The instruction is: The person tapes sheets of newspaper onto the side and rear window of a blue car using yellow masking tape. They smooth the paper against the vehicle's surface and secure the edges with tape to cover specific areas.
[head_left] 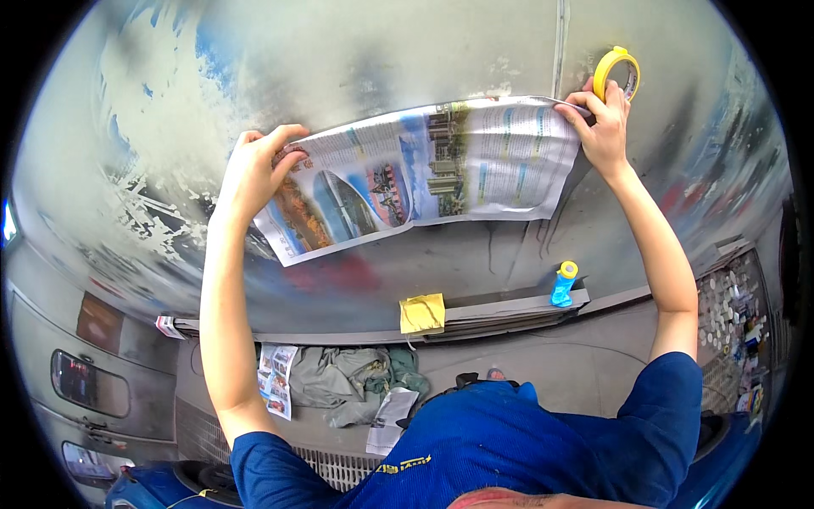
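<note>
A printed newspaper sheet (509, 161) with colour pictures is stretched lengthwise against a grey, patchily painted wall panel (356, 59). My left hand (259, 170) pinches its upper left corner between thumb and fingers. At the upper right corner, my right hand (604, 131) grips the sheet's edge. A yellow roll of tape (604, 75) stands against my right fingertips, held in the same hand. The sheet's lower edge hangs free and sags a little away from the panel.
Below the panel runs a ledge (500, 321) bearing a yellow sheet (422, 313) and a blue-wrapped roll with a yellow end (564, 284). Grey-green cloth (339, 373) lies crumpled on the floor beside a newspaper page (277, 382). Cluttered small items (738, 314) are at right.
</note>
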{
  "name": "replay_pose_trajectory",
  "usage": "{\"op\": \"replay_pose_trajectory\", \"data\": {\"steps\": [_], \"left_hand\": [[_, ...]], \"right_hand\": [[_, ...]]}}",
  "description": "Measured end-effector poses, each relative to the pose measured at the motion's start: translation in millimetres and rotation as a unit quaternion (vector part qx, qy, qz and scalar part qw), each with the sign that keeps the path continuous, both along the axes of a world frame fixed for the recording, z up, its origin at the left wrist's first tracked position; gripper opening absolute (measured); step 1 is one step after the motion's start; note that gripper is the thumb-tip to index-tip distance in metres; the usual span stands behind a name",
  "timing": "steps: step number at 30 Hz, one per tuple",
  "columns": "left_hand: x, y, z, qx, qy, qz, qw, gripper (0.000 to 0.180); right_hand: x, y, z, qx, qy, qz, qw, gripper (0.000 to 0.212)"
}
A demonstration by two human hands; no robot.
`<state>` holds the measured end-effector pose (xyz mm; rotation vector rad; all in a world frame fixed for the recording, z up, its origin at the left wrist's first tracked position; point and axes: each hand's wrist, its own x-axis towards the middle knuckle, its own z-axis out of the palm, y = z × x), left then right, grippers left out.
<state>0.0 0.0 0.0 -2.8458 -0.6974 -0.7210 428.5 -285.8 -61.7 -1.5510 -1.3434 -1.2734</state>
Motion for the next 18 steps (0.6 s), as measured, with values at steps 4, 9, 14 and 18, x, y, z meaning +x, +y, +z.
{"op": "replay_pose_trajectory", "data": {"steps": [4, 9, 14, 18], "left_hand": [[8.3, 4.2, -2.7, 0.29, -0.11, -0.026, 0.95, 0.037], [84.9, -8.9, -109.0, 0.299, -0.312, -0.09, 0.897, 0.048], [129.0, -19.3, -127.3, 0.332, -0.281, -0.025, 0.9, 0.068], [135.7, -4.3, -134.1, 0.357, -0.265, 0.006, 0.896, 0.072]], "right_hand": [[-10.8, 10.8, -31.8, 0.032, 0.026, 0.037, 0.998, 0.021], [-6.9, 6.1, -17.3, -0.026, -0.004, 0.04, 0.999, 0.02], [-6.8, 6.7, -20.8, -0.025, -0.014, 0.035, 0.999, 0.02], [-6.8, 9.4, -25.2, 0.019, -0.031, 0.004, 0.999, 0.031]]}}
